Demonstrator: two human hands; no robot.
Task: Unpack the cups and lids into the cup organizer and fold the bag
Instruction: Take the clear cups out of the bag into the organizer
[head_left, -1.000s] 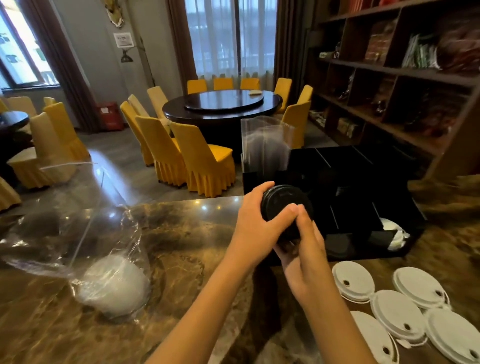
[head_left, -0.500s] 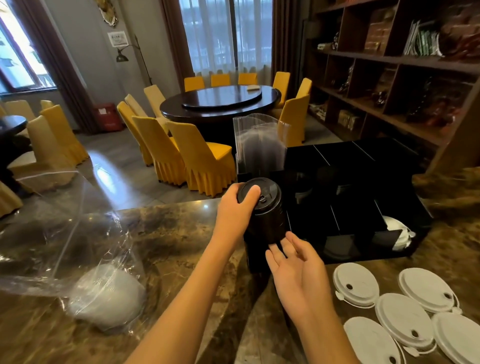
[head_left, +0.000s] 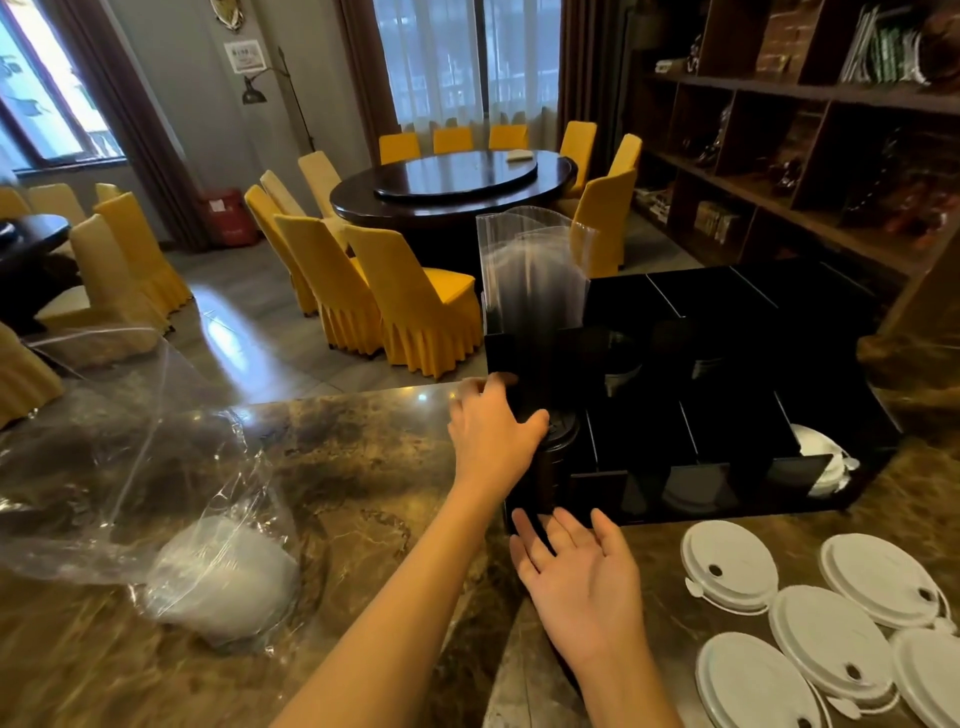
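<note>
A black cup organizer (head_left: 727, 312) stands on the marble counter. A stack of clear cups (head_left: 530, 270) rises from its back-left compartment. A stack of black lids (head_left: 565, 441) sits low in the front-left compartment. My left hand (head_left: 493, 441) lies over that stack with its fingers nearly straight and the thumb touching the top lid. Just in front of the organizer, my right hand (head_left: 576, 571) is held palm up, fingers spread, holding nothing. A crumpled clear plastic bag (head_left: 130, 457) lies to the left with a white stack (head_left: 223, 582) inside it.
Several white lids (head_left: 727, 566) lie loose on the counter at the right, and more white lids (head_left: 826, 457) fill the organizer's front-right compartment. Beyond the counter edge are yellow chairs (head_left: 415, 291) and a round dark table. Shelves line the right wall.
The black lid stack went from being held in both hands down into the front-left compartment. My right hand let go and opened; my left hand's grip loosened over the top.
</note>
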